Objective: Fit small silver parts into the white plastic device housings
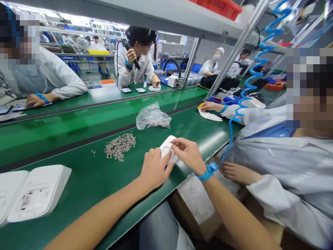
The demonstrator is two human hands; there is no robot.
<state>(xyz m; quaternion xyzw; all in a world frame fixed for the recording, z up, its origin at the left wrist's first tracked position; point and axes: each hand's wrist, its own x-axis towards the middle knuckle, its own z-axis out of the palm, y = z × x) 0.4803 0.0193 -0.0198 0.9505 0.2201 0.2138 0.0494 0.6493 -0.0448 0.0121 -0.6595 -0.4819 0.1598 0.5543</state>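
Observation:
A white plastic housing (166, 148) with small openings lies on the green bench in front of me, partly covered by my hands. My left hand (155, 167) rests on its near left side, fingers over it and thumb along the near edge, steadying it. Over its right side, my right hand (187, 152) has thumb and fingers drawn together in a pinch; whatever is between the fingertips is too small to make out. To the left is a loose pile of small metal parts (120, 146). Behind the housing sits a crumpled clear plastic bag (153, 116) with small parts inside.
Two white housings (39, 191) lie at the left front. A blue coiled cord (230, 130) runs from my right wristband. On the right a co-worker's hand (208, 106) holds something yellow by a white piece (210, 115). Other people work across the green belt (104, 114).

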